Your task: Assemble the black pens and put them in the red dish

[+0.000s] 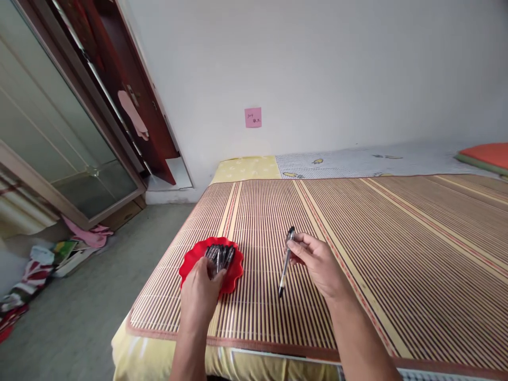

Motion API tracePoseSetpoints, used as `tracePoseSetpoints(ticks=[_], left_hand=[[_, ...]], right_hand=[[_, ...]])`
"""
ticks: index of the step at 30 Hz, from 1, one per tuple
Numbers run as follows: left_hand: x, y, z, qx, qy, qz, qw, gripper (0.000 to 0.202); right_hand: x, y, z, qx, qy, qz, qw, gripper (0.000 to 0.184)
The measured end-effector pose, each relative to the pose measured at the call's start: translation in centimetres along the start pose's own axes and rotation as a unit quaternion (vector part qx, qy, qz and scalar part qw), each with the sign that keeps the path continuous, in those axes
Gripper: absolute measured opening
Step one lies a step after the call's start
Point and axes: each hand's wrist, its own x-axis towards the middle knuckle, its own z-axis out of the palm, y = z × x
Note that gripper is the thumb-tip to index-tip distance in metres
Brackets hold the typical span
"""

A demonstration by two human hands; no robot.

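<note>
1. A pink note [253,117] is stuck to the wall [317,63] beyond the mat [397,254]; handwriting is seen on it, but it is too small to be read.
2. A red plate [190,262] with a scalloped rim is set on the mat near its front left corner. A bundle of dark pens [220,256] is held in it, laid side by side.
3. The left hand [201,294] is stretched forward over the near edge of the plate, back uppermost, with its fingers curled onto the near ends of the pens. Whether any pen is actually gripped cannot be told.
4. The right hand [317,264] is raised just right of the plate, partly closed. A single pen [286,262] is pinched near its upper end between thumb and fingertips, hung almost upright with its tip just above or on the mat.
5. An orange cushion [486,155] is seen at the far right of the mat, and clothes [85,236] are piled on the floor [79,317] left of it.
</note>
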Motion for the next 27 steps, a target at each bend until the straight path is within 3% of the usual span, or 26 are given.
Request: tracePoseSetpoints(ticks=[3,7,14,17,22,27], left_hand=[[0.2,-1.0,0.4,0.071,-0.03,-0.009,0.997,0.018],[0.3,-0.7,1.1,0.108,-0.041,-0.021,0.993,0.006],[1.2,-1.8,0.6,0.109,0.039,0.016,0.993,0.016],[1.3,-2.5,0.1,0.119,0.04,0.017,0.992,0.02],[1.4,-2.7,0.0,0.078,0.019,0.006,0.997,0.018],[1.7,-3.1,-0.2,0.021,0.052,0.014,0.998,0.016]], right_hand=[[0.0,0.0,0.2,-0.007,-0.013,0.01,1.0,0.04],[-0.2,-0.1,0.7,-0.025,-0.045,0.028,0.998,0.04],[0.1,0.7,1.3,-0.019,-0.063,0.042,0.997,0.045],[0.2,0.9,1.5,-0.001,-0.056,0.047,0.997,0.048],[0.3,1.2,2.0,0.031,-0.046,0.056,0.997,0.056],[0.5,1.5,2.1,0.037,-0.045,0.046,0.997,0.056]])
